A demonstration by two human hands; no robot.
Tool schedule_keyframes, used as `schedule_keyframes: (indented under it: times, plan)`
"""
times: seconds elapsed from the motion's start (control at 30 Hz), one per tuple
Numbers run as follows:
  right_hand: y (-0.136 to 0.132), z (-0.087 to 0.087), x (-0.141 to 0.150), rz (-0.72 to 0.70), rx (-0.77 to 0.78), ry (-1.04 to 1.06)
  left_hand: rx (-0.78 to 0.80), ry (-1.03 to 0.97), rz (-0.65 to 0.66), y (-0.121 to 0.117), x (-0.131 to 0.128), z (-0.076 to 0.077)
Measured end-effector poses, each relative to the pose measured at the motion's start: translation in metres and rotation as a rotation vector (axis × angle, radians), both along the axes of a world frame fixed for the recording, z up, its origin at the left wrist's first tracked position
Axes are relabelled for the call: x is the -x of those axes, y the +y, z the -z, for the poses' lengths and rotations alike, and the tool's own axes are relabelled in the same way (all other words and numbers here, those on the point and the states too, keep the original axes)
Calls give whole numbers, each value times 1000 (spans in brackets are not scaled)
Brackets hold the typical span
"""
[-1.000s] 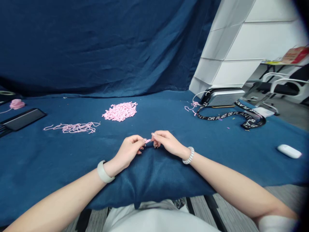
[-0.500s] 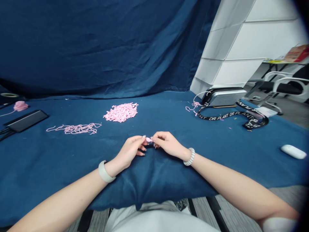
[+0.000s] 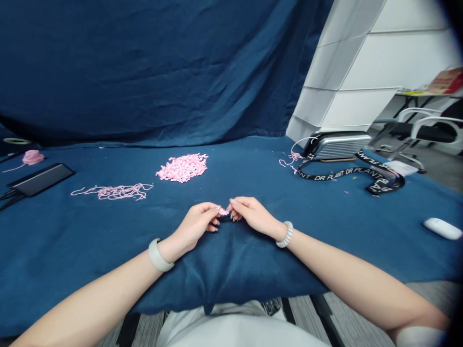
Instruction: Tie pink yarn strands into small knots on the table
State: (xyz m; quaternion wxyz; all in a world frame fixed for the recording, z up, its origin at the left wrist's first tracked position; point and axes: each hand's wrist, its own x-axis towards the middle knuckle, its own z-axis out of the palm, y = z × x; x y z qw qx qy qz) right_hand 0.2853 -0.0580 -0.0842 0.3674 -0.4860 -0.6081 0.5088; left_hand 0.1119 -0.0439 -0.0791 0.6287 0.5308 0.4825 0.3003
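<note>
Between the thumb and forefinger of my left hand (image 3: 197, 222) is a small knotted piece of pink yarn (image 3: 224, 212), held just above the cloth near the table's front edge. My right hand (image 3: 253, 215) is closed in a pinch right beside the piece's right end. Whatever its fingertips hold is too small to make out. Beyond the hands lies a pile of small pink knotted yarn pieces (image 3: 183, 167). Loose cut strands of pink yarn (image 3: 123, 192) are spread to the left of that pile.
A dark blue cloth (image 3: 90, 250) covers the table. At left are a black flat device (image 3: 41, 179) and a pink yarn ball (image 3: 33, 157). A silver ridged case (image 3: 343, 145), a black lettered strap (image 3: 325, 176), yarn scraps (image 3: 294, 157) and a white oval case (image 3: 443, 228) lie at right.
My right fingertips have shifted slightly up and away from the yarn piece's right end. The left hand keeps its pinch, and the view has moved a little.
</note>
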Motion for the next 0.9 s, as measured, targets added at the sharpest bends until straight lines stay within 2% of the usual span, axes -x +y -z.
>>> schedule_keyframes:
  times: [0.33,0.47,0.6,0.73,0.8,0.9]
  plan:
    - [-3,1,3,-34,-100,-92,-26,-56,-73,-3,-1,3]
    - [-5,2,4,-52,-103,-48,20,-118,-76,-4,-1,4]
    - [0,3,0,-43,-168,-127,69,-215,-136,-2,0,3]
    - [31,2,-6,-22,-329,-340,105,-290,-196,0,3,2]
    - [58,2,-7,-28,-419,-556,107,-277,-188,0,4,2]
    - [106,2,-7,7,-467,-687,76,-223,-149,-1,5,1]
